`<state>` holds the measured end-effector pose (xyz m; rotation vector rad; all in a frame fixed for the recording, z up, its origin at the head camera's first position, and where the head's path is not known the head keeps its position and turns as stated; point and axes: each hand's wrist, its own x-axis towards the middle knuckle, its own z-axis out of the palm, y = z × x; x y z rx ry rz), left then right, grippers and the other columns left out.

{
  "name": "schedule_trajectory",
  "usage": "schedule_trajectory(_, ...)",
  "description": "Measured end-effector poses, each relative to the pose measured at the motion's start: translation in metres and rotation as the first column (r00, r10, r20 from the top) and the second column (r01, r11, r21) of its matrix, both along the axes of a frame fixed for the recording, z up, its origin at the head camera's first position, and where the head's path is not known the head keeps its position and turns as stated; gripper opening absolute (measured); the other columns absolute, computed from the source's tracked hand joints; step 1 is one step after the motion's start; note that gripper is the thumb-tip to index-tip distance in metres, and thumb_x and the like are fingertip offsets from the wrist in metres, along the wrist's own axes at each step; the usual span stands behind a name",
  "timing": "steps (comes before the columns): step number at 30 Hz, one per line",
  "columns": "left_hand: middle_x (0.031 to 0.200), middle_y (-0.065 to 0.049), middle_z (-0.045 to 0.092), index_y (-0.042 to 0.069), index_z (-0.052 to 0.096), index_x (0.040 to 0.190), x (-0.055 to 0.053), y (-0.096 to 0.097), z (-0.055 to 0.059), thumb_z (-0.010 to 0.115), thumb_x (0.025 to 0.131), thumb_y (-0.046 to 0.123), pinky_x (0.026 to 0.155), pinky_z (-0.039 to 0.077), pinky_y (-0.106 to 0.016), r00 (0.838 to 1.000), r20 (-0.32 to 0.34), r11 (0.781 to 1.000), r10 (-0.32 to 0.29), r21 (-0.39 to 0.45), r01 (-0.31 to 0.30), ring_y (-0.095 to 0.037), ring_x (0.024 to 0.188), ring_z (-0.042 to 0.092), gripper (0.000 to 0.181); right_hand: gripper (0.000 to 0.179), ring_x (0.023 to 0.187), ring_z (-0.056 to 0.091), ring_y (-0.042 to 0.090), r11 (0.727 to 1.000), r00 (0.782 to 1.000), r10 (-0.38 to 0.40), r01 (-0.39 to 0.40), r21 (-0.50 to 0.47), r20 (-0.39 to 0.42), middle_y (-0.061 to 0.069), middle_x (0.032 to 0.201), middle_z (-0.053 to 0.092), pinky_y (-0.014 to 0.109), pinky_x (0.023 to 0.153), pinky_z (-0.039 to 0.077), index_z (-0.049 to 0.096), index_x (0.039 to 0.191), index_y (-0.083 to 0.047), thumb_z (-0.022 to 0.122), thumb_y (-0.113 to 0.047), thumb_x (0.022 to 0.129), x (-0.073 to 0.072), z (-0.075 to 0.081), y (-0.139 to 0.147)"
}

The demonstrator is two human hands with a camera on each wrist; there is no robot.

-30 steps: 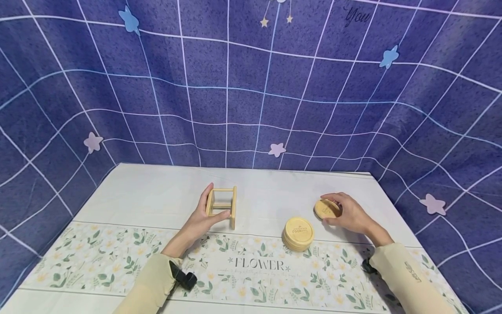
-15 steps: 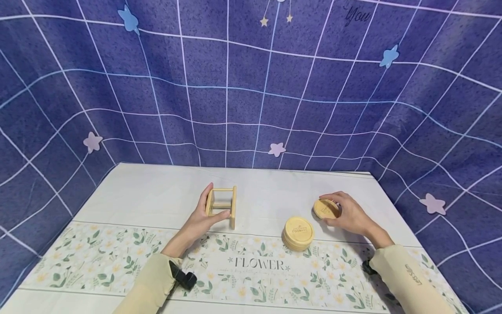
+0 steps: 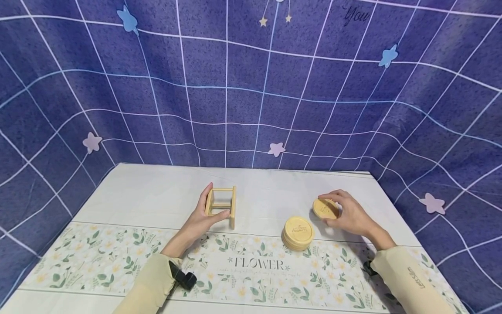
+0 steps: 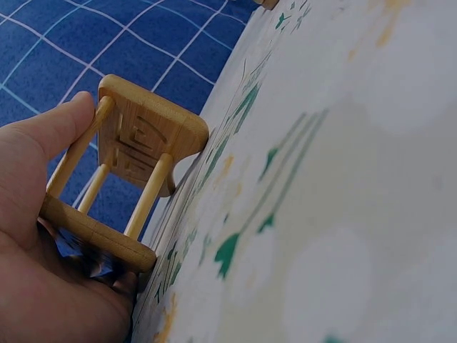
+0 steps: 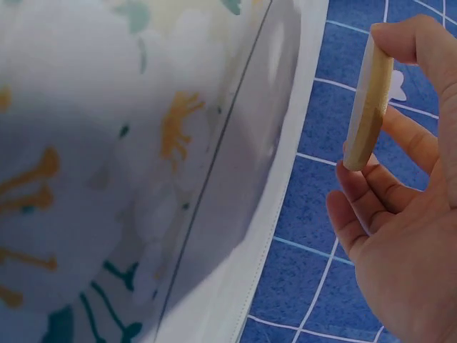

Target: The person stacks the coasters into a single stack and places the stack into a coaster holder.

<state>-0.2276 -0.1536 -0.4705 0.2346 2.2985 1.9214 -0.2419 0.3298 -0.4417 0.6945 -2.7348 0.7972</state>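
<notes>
In the head view, my left hand (image 3: pixel 198 221) grips a small wooden coaster rack (image 3: pixel 233 209), with the thumb on the near side and fingers round the far left. The left wrist view shows the rack's end panel (image 4: pixel 150 127) with a carved pattern, joined by round rods to the other end. My right hand (image 3: pixel 351 216) pinches a round wooden coaster (image 3: pixel 324 209) by its edge, thumb and fingers at opposite sides. Seen nearly edge-on in the right wrist view, the coaster (image 5: pixel 371 107) looks tilted. Between the hands stands a stack of similar coasters (image 3: pixel 299 233).
A white table cover (image 3: pixel 266 196) carries a floral band (image 3: pixel 117 257) with the word FLOWER towards the front. Behind and at both sides hangs a blue grid-patterned curtain (image 3: pixel 243 104) with stars.
The coaster in my right hand has tipped slightly and shifted a little left and up. My left hand, the rack and the stack stay in place.
</notes>
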Motion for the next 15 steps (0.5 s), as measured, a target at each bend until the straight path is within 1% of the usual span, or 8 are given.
schedule_trajectory(6,0.187,-0.012,0.004,0.034,0.001,0.180,-0.0003,-0.0014,-0.0003,0.083,0.102,0.028,0.135,0.011,-0.067,1.000,-0.001,1.000,-0.002,-0.009,0.002,-0.041,0.171,0.006,0.113,0.065,0.121,0.065,0.036,1.000,1.000,0.004,-0.004,-0.014,-0.006,0.012,0.132,0.070,0.060,0.102,0.054,0.076,0.139,-0.010,0.096,-0.014,0.077,0.0046,0.0078,-0.0036)
schedule_trajectory(15,0.187,-0.012,0.004,0.035,0.002,0.180,0.0014,-0.0009,0.0019,0.083,0.102,0.029,0.134,0.011,-0.069,1.000,-0.005,1.000,-0.001,-0.020,0.001,-0.041,0.171,0.004,0.113,0.066,0.123,0.064,0.033,0.999,0.999,0.031,-0.032,-0.023,-0.023,0.008,0.133,0.070,0.060,0.103,0.054,0.076,0.138,-0.013,0.096,-0.012,0.075,0.0054,0.0084,-0.0064)
